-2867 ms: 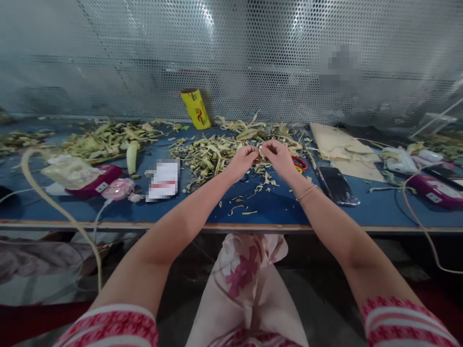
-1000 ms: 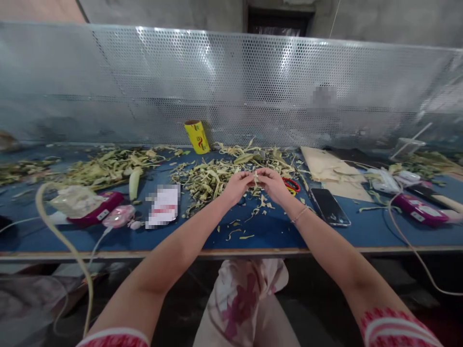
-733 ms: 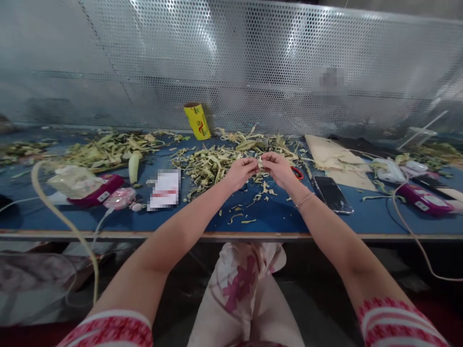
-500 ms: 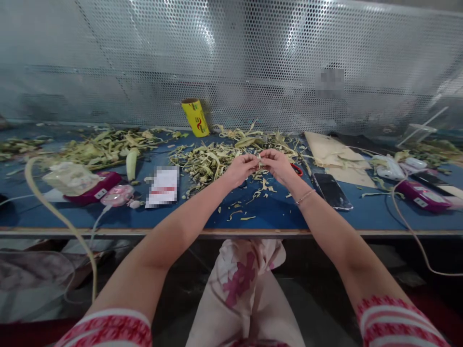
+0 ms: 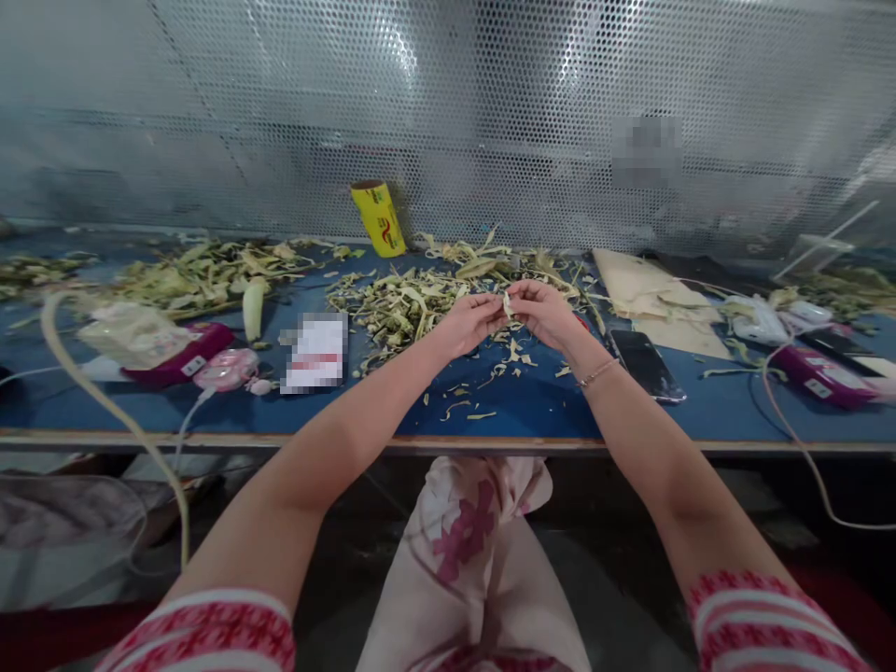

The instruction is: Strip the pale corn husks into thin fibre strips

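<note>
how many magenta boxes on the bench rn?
2. One magenta box sits left, under a crumpled plastic bag; the other magenta box sits far right by a cable. More may be hidden under the leaf scraps.

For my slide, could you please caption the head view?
Left hand and right hand pinch a small pale strip over leafy scraps on a blue table.

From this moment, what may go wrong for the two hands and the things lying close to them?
1. The small pale strip, pinched between the left hand and the right hand, may tear or slip.
2. Falling scraps may land on the black phone beside the right wrist.
3. The pale cable hanging over the blue table's edge may snag.
</note>
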The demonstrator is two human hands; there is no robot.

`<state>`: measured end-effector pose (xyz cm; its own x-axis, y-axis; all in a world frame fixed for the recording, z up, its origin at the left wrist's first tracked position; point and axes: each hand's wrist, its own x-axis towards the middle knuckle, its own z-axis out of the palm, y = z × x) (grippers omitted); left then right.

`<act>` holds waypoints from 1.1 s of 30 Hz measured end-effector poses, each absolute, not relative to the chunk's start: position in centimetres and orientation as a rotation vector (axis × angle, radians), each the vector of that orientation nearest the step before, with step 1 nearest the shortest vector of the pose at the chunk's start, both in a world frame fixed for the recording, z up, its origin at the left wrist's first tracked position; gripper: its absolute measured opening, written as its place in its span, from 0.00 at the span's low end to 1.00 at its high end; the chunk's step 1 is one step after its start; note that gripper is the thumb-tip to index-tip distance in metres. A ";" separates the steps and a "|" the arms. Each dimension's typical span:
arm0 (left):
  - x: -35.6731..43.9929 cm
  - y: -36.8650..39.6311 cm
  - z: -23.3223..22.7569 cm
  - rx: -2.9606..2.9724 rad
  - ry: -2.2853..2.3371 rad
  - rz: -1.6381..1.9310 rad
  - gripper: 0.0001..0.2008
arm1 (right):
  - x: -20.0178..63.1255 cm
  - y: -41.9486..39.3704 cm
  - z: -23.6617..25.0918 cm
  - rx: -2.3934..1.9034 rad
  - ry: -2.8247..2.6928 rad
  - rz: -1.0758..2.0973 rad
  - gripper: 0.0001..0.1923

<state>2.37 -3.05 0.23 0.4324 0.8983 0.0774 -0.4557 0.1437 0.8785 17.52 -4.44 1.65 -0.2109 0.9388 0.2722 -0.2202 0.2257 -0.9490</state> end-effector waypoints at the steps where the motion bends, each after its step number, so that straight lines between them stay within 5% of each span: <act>1: 2.4 -3.1 0.3 1.006 0.543 1.050 0.03 | 17.5 -4.4 1.7 -0.756 -1.346 1.266 0.16; 18: 2.6 -3.3 0.4 1.201 0.563 1.125 0.09 | 17.3 -4.2 1.2 -0.784 -1.404 1.172 0.16; 27: 3.1 -3.4 0.1 1.344 0.748 1.202 0.11 | 16.1 -4.4 0.3 -1.029 -1.662 0.369 0.07; 33: 3.1 -4.1 0.5 1.596 0.965 1.225 0.09 | 15.8 -4.5 0.0 -1.127 -1.686 0.257 0.07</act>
